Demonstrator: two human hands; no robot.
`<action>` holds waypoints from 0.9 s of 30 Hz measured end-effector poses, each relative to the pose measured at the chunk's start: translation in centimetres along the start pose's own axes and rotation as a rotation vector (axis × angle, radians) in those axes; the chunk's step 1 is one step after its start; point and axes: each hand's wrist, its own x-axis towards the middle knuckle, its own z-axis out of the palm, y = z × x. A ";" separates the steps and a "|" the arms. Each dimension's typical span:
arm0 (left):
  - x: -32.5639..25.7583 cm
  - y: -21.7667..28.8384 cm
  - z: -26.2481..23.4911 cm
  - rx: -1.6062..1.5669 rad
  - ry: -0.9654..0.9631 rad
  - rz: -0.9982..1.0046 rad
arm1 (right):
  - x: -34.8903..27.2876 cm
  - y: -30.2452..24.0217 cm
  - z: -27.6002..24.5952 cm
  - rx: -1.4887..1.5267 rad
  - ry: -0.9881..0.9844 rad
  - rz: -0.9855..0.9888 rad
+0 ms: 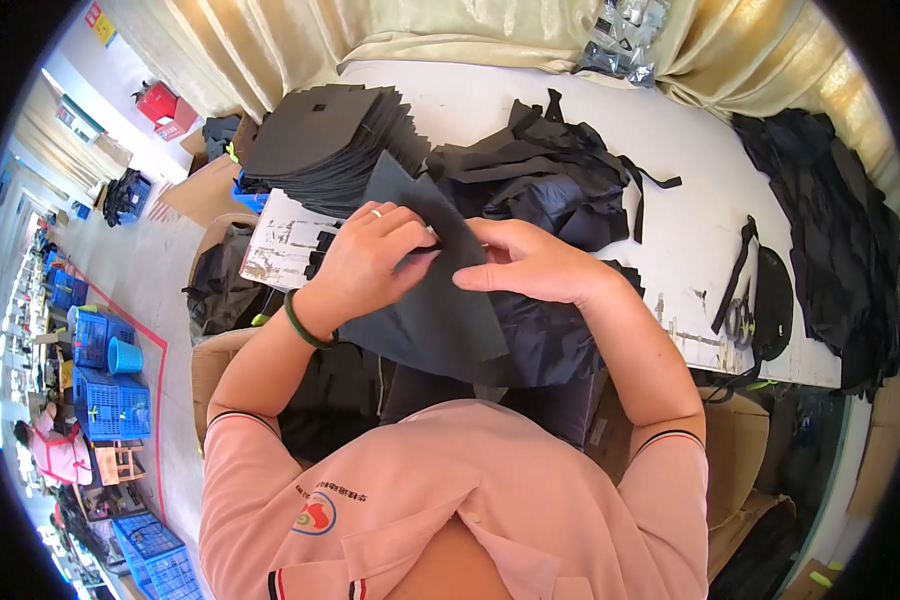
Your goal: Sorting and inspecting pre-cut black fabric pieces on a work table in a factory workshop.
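A stiff black panel (446, 300) stands tilted in front of me, above the near edge of the table. My left hand (375, 258), a ring on one finger, is closed in a pinch at the panel's face, with a bit of dark material at its fingertips. My right hand (525, 262) grips the panel's right side, thumb in front and fingers partly hidden behind it. Thin black fabric (550, 335) hangs below the panel at the table edge. Behind my left hand is a tall stack of black panels (315, 135), the top one with a small square hole.
A heap of black fabric pieces and straps (540, 170) lies on the worn white table (690, 190). Scissors (738, 322) and a black pouch (773, 300) are at the right, near a long black fabric pile (820, 220). Cardboard boxes (735, 440) stand below.
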 end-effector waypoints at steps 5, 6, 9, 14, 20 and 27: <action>-1.9 -0.6 -2.8 -0.635 0.159 -0.450 | -1.2 1.3 -2.4 -0.319 0.123 0.124; -2.5 -0.9 -3.5 -0.828 0.248 -0.608 | -1.7 2.2 -3.0 -0.408 0.217 0.175; -5.9 -3.8 -6.5 -0.908 0.487 -0.797 | -3.2 5.3 -4.9 -0.392 0.250 0.192; -14.0 -9.5 -9.4 -1.015 0.663 -0.968 | -7.7 9.0 -7.7 -0.770 0.360 0.497; -17.7 -13.3 -4.9 0.256 -0.077 -0.743 | -9.1 9.4 -7.4 -0.811 0.403 0.427; 1.1 -5.1 8.1 -0.708 -0.525 -0.384 | -9.5 7.0 -5.5 -0.933 0.424 0.323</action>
